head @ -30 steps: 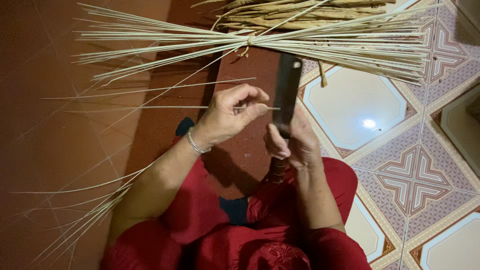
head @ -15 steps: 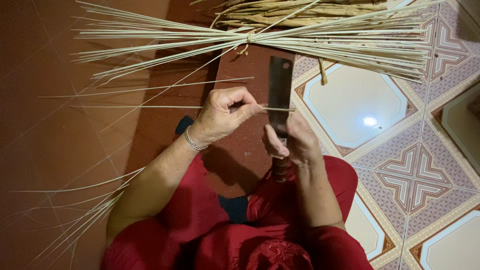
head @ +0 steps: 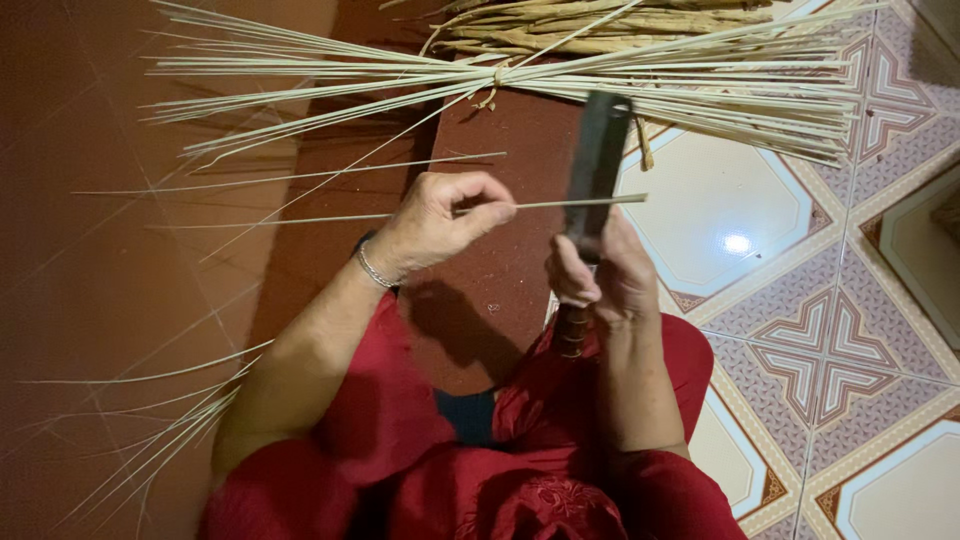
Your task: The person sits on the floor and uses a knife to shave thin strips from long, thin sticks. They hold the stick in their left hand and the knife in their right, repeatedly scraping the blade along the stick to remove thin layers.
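Observation:
My left hand [head: 435,220], with a metal bracelet at the wrist, pinches a long thin pale stick [head: 545,205] that lies level across the view. My right hand [head: 600,275] grips the handle of a dark broad-bladed knife [head: 597,160] held upright, blade pointing away from me. The stick lies across the knife's blade, its right tip poking out just past it. I sit on the floor in red clothes, knees below the hands.
A tied bundle of the same pale sticks [head: 500,75] fans out across the top, with thicker dry stalks [head: 600,25] behind it. Loose sticks [head: 160,440] lie at lower left on the red-brown floor. Patterned tiles [head: 830,350] cover the right side.
My left hand has drawn the stick to the left across the blade, so less of it sticks out on the right. The knife stays upright in my right hand.

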